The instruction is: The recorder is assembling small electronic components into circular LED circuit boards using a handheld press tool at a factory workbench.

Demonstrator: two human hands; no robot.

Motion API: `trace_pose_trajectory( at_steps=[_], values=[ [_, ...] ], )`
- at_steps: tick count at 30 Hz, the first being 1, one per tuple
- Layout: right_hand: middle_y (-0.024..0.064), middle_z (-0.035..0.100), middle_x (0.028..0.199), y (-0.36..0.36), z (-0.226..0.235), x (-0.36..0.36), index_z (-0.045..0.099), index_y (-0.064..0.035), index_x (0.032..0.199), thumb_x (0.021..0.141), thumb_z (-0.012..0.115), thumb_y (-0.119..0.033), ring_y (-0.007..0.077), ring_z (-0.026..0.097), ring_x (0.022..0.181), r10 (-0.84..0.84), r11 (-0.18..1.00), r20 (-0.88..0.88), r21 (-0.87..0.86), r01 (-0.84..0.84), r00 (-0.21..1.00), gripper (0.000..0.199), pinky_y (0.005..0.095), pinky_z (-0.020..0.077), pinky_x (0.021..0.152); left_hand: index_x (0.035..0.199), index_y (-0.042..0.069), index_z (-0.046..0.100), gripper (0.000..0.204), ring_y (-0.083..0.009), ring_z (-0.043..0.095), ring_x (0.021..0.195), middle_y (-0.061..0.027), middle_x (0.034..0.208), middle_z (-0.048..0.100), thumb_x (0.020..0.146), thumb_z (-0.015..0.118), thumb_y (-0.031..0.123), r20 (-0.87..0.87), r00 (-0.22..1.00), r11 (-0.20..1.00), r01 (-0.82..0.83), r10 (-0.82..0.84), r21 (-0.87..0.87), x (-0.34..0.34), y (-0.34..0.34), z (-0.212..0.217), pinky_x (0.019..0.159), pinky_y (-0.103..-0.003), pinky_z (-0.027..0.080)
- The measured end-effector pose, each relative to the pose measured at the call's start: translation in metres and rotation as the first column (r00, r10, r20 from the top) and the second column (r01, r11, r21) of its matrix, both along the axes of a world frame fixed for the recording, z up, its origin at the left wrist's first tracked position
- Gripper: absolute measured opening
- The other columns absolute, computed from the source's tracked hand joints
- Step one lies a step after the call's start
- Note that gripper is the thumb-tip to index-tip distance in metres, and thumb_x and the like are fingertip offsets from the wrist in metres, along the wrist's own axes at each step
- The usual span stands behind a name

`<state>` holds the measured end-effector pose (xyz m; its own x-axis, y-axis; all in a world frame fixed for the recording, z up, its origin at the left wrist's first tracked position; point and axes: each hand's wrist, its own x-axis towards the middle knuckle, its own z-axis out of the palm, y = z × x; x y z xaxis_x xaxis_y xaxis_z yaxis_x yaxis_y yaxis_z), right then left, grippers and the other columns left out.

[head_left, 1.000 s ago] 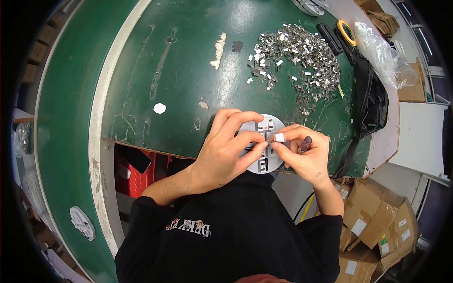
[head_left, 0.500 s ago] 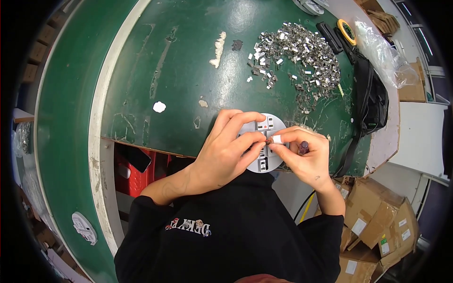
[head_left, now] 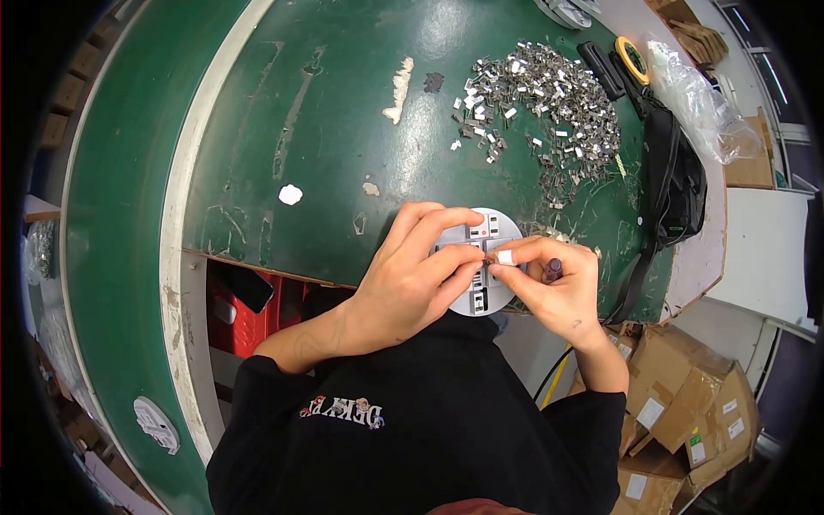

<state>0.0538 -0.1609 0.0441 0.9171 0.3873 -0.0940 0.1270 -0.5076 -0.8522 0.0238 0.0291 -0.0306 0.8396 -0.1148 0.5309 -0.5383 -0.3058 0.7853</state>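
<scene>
Under both hands: round grey slotted disc [head_left: 486, 266].

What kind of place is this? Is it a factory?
Probably a small workshop or factory bench. A pile of little metal clips lies on the worn green table, both hands work on a round grey holder, and cardboard boxes sit on the floor.
</scene>
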Motion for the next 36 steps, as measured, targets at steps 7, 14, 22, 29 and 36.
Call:
trace_pose_trajectory(
  at_steps=[7,14,22,29,36],
  values=[
    [0.0049,0.069,0.094,-0.002,-0.004,0.004,0.072,-0.0014,0.087,0.077,0.075,0.007,0.0050,0.038,0.055,0.108,0.994,0.091,-0.007,-0.108,0.990,0.013,0.0196,0.0296,0.050,0.093,0.005,0.069,0.022,-0.0262,0.052,0.106,-0.0095,0.125,0.061,0.074,0.073,-0.003,-0.013,1.000,1.000,-0.016,0.016,-0.003,-0.006,0.003,-0.001,0.085,-0.033,0.048],
    [0.0041,0.066,0.092,0.001,-0.006,-0.003,0.071,-0.0010,0.089,0.077,0.074,0.007,0.0076,0.040,0.057,0.147,0.989,0.143,-0.038,-0.144,0.979,0.014,0.0214,0.0318,0.051,0.091,0.003,0.063,0.020,-0.0291,0.055,0.102,-0.0103,0.121,0.060,0.073,0.072,-0.004,0.035,0.999,0.999,-0.041,0.042,-0.035,-0.011,0.001,-0.002,0.087,-0.036,0.049],
    [0.0046,0.065,0.090,0.005,-0.005,-0.007,0.067,0.0007,0.087,0.077,0.072,0.007,0.0104,0.044,0.059,0.165,0.984,0.180,-0.092,-0.150,0.970,0.012,0.0224,0.0351,0.052,0.089,0.003,0.064,0.020,-0.0263,0.056,0.101,-0.0106,0.121,0.061,0.072,0.073,-0.005,-0.008,0.998,0.998,-0.056,0.056,-0.043,-0.013,-0.001,-0.001,0.084,-0.033,0.050],
    [0.0057,0.064,0.087,0.009,0.000,-0.004,0.065,0.0018,0.085,0.076,0.070,0.008,0.0133,0.048,0.061,0.196,0.970,0.106,-0.166,-0.177,0.975,0.012,0.0239,0.0385,0.054,0.089,0.001,0.069,0.017,-0.0235,0.056,0.105,-0.0120,0.121,0.063,0.074,0.075,-0.005,-0.122,0.992,0.997,-0.032,0.023,-0.072,-0.015,0.000,-0.001,0.085,-0.029,0.051],
    [0.0055,0.063,0.084,0.008,-0.003,-0.007,0.063,0.0023,0.083,0.076,0.069,0.008,0.0142,0.049,0.062,0.148,0.985,0.118,-0.108,-0.135,0.982,0.011,0.0248,0.0395,0.055,0.089,0.000,0.069,0.016,-0.0221,0.056,0.105,-0.0114,0.121,0.063,0.076,0.074,-0.005,-0.171,0.983,0.993,0.043,-0.062,-0.110,-0.012,0.005,0.000,0.084,-0.028,0.051]
  ],
)
